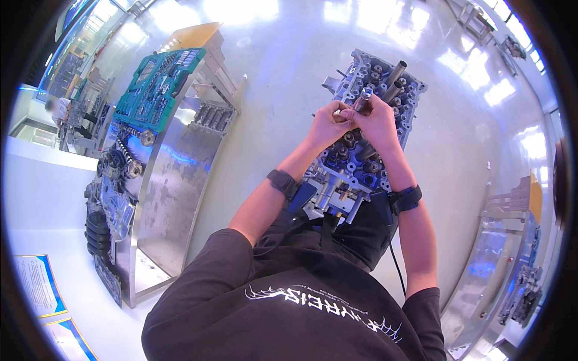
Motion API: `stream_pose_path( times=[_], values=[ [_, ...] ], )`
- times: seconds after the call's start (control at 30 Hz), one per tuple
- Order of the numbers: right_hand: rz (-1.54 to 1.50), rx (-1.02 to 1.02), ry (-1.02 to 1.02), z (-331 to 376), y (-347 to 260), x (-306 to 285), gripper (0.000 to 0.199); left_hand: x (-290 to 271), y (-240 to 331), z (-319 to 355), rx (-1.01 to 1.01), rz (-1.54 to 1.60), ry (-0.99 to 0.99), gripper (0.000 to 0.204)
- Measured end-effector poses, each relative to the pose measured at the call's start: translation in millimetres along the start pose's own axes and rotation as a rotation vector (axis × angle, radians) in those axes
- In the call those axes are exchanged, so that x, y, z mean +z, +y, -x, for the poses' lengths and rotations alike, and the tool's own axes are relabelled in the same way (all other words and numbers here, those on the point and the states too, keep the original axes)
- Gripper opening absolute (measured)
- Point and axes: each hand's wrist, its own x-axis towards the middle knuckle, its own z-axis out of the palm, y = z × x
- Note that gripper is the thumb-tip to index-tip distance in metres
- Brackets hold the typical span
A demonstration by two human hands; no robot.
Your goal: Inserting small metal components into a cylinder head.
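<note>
A grey engine cylinder head (412,90) with rows of valve springs lies in front of me. Over its middle, my right hand (379,123) is closed around a shiny metal cylinder (366,93), possibly a socket, whose bright end points up. My left hand (331,125) meets it there, fingers pinched together beside the right fingertips; anything between them is too small or hidden to name. Two metal tubes stand out of the head just beyond my hands, a longer one (397,73) and a shorter one (391,91). Black bands circle both my wrists.
A metal workbench (171,198) stands at my left, bearing a green tool case (158,90) full of sockets, camshafts (129,153) and engine parts. Another cylinder head (212,117) sits on its lower shelf. A second bench (490,259) is at the right. Far left, a person (59,111) works.
</note>
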Motion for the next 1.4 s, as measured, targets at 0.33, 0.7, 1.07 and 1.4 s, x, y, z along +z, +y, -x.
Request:
stream_pose_path(
  times=[0.33,0.7,1.07,1.4],
  values=[
    [-0.042,-0.035,-0.082,-1.9,3.0,1.4,0.032,-1.1,-6.7,-2.9,0.017,0.064,0.02,0.021],
    [-0.027,-0.049,-0.094,1.3,-4.6,-2.6,0.025,-1.7,-7.8,-3.7,0.017,-0.008,-0.012,0.023],
    [-0.277,-0.068,-0.104,-1.7,8.3,4.5,0.021,-3.9,-11.5,-3.5,0.064,-0.022,-0.037,0.028],
    [-0.061,0.022,-0.029,-0.3,-2.4,-0.3,0.025,-2.8,-9.6,-2.5,0.083,0.02,-0.029,0.027]
  ],
)
